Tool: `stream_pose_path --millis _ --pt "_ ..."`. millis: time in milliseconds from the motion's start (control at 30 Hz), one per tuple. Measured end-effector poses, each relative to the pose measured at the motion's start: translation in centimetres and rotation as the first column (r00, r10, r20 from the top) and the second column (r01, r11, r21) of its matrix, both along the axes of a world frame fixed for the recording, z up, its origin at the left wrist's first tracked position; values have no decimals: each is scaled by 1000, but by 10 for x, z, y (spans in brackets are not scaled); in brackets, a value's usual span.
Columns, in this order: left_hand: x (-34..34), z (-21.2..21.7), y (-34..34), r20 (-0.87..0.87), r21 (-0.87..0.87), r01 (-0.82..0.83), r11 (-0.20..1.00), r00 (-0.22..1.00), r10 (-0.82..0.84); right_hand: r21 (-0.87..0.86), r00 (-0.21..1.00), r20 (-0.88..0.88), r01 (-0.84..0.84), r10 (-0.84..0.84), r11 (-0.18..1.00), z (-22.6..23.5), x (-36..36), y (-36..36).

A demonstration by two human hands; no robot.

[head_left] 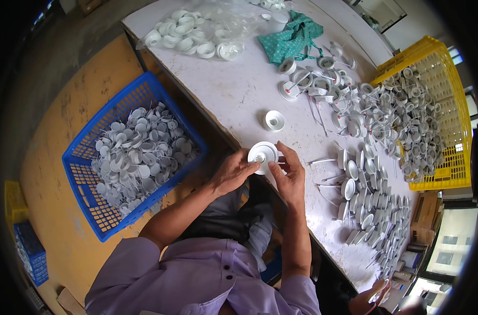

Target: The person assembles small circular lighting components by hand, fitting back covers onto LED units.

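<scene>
Above the table's near edge, a white round lamp housing (pixel 271 150) is held between my two hands, its open side up with a pale, shiny part inside. My left hand (pixel 235 172) grips its left rim, thumb at the front. My right hand (pixel 291 176) closes on the right rim with thumb and fingers. Just beyond it, a loose white cup-shaped ring (pixel 274 121) lies on the white table (pixel 218 89). To the right stand rows of white round lamp units (pixel 366 202) with wires.
A blue basket (pixel 160 89) full of white discs stands at my left. At the right, a yellow basket (pixel 451 121) holds grey-white housings, with more piled on the table. Farther off lie a bag of white rings (pixel 184 31) and a green dotted cloth (pixel 286 39). Another person's hand (pixel 373 297) shows lower right.
</scene>
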State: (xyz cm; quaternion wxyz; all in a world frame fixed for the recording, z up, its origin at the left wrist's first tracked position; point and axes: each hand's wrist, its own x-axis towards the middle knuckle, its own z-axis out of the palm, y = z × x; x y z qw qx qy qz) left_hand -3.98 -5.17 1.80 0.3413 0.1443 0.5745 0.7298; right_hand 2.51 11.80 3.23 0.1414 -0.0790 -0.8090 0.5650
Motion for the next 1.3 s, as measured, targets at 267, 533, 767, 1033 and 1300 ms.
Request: stream_pose_path --millis 267,533,767,1033,1300 --pt "9 -17 15 -217 -90 -153 984 967 131 -129 990 28 144 -141 981 -19 6 -9" --pt "10 -19 18 -256 -150 -183 972 956 140 -109 972 24 234 -233 966 -19 12 -17" --pt "8 -24 14 -57 -79 -84 993 995 80 -4 965 17 262 -262 965 -27 11 -15" --pt "10 -22 32 -63 -153 29 988 997 -39 35 975 -33 222 -221 975 -6 39 5" --pt "41 -16 79 13 -146 395 907 918 -397 417 946 -181 322 -269 850 -2 106 22"
